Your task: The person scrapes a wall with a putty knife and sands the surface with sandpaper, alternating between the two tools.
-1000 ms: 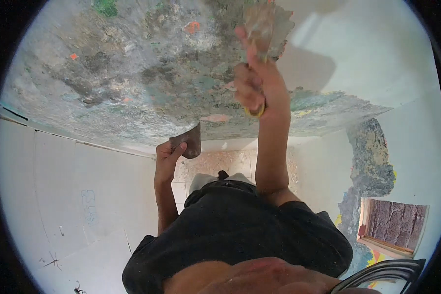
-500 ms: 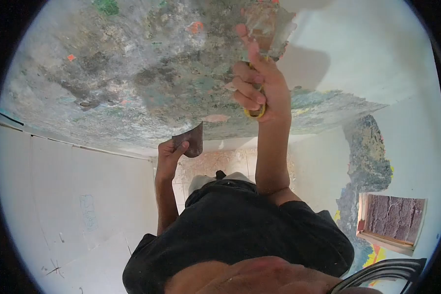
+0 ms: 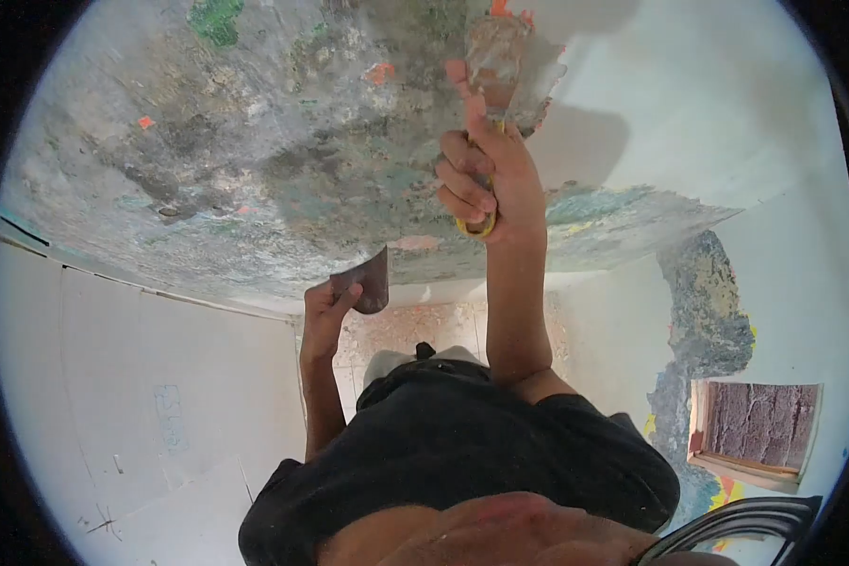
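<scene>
My right hand (image 3: 486,179) is closed around the yellow-edged handle of a putty knife (image 3: 493,61), its index finger stretched along the tool. The putty knife's broad blade, smeared with pale residue, points up and lies against the wall near the edge between bare plaster and white paint. Lower and to the left, my left hand (image 3: 325,311) pinches a thin, dark brown flat piece (image 3: 366,281) with rounded lower corners, thumb on its near face. The piece is close to the wall's lower part; whether it touches cannot be told. The patchy wall (image 3: 302,141) shows grey, green and orange spots.
White paint (image 3: 707,113) covers the wall at the right. A small framed opening (image 3: 759,424) sits lower right, beside a stripped grey patch (image 3: 707,292). A white panelled surface (image 3: 189,377) stands at left. Crumbs of debris (image 3: 406,325) lie on the tiled floor below.
My right hand with the putty knife has shifted slightly left and down in the view, and more of the blade shows. The view has tilted a little; my left hand keeps its hold.
</scene>
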`<state>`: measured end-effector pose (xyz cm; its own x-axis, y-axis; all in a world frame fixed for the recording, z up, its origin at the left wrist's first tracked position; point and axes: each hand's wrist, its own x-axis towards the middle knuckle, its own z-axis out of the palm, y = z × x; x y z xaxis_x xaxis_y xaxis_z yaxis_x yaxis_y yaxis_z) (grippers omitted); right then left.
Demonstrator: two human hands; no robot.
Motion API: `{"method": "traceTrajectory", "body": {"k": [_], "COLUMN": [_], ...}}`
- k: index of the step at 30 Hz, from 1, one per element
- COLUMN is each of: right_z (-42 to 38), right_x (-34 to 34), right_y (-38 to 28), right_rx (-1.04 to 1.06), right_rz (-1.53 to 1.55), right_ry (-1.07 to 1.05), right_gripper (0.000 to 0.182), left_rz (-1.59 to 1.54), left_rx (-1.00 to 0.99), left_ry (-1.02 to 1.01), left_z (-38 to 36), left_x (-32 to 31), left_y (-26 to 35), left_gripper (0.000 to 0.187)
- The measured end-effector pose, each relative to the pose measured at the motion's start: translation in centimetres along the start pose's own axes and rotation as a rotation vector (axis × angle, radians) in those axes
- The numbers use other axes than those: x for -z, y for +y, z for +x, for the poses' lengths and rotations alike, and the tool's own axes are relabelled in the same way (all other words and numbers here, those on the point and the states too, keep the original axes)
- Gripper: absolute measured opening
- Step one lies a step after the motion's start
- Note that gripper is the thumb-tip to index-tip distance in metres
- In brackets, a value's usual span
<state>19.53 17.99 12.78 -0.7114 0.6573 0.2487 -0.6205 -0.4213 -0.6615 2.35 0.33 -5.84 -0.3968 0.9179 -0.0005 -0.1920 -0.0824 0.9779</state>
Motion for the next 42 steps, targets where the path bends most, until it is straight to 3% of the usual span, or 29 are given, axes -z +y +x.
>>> {"method": "traceTrajectory", "body": {"k": [6,12,15,21,22,24,26,28,31,34,37,40,41,42], "right_z": [1.2,2.6,1.2,3.1,2.6,0.7,-1.5,-2.9,-5.8,-6.9,-7.7,-8.0,-8.0,-8.2], "right_x": [-0.5,-0.9,-0.1,-1.3,-1.3,-0.4,3.2,5.3,4.5,4.7,5.0,6.6,7.0,6.7], "right_y": [0.1,-1.4,0.2,-1.3,-0.6,1.7,4.0,5.7,5.2,5.5,4.6,6.1,6.7,7.0], "right_rx": [0.053,0.080,0.057,0.142,0.085,-0.020,-0.088,0.248,0.070,0.106,0.146,0.332,0.414,0.421], "right_rz": [-0.006,0.055,0.000,-0.054,-0.089,-0.162,-0.668,-1.124,-1.083,-1.101,-1.221,-1.060,-0.962,-0.781], "right_ry": [0.047,-0.066,0.014,-0.089,0.001,0.164,0.163,-0.124,-0.173,-0.063,0.081,0.278,0.344,0.362], "right_gripper": [0.049,0.049,0.048,0.054,0.044,0.023,0.015,0.020,0.025,0.025,0.024,0.023,0.024,0.024], "left_rz": [0.012,0.024,0.026,0.064,0.103,0.199,0.317,0.472,0.569,0.601,0.617,0.429,0.563,0.357], "left_rx": [0.024,0.019,0.004,0.003,0.017,-0.010,-0.079,-0.149,-0.228,-0.271,-0.397,-0.689,-0.681,-0.487], "left_ry": [0.004,-0.004,0.006,0.001,-0.013,-0.074,-0.156,-0.200,-0.246,-0.263,-0.133,0.184,0.131,0.001], "left_z": [-0.4,-0.3,-0.3,-0.1,-0.1,0.5,0.5,0.9,1.4,2.0,2.5,2.9,3.0,3.0], "left_x": [0.2,0.6,0.6,-0.1,0.1,-0.1,-1.0,-2.3,-4.4,-6.0,-6.6,-8.8,-7.7,-7.6], "left_y": [0.2,-0.3,0.2,0.7,0.4,0.9,3.1,6.0,8.9,10.3,9.0,7.1,5.6,4.0], "left_gripper": [0.021,0.023,0.023,0.021,0.021,0.020,0.019,0.010,0.009,0.014,0.015,0.031,0.041,0.039]}}
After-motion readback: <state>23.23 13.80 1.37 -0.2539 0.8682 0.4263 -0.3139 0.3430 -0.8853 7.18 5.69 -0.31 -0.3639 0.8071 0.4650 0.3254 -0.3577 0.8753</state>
